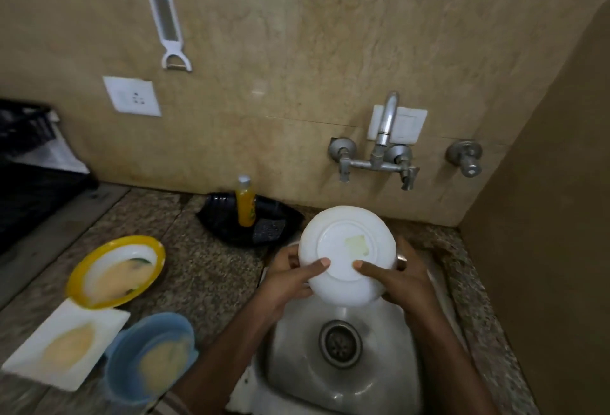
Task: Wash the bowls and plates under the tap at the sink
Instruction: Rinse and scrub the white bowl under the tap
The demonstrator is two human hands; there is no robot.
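Note:
A white bowl (346,243) is held over the steel sink (297,365) with its underside turned toward me, a pale sticker patch on its base. My left hand (290,277) grips its left rim, thumb on the base. My right hand (401,279) grips the right rim the same way. The tap (386,124) is on the wall above the sink; I see no water running. On the counter to the left lie a yellow-rimmed plate (79,282), a white square plate (26,358) and a blue bowl (125,368), all smeared with yellowish residue.
A yellow soap bottle (245,203) stands in a black tray (227,226) with a scrubber behind the sink's left corner. A wall (544,249) closes the right side. A peeler (166,25) and a socket (132,96) are on the back wall. Dark objects sit far left.

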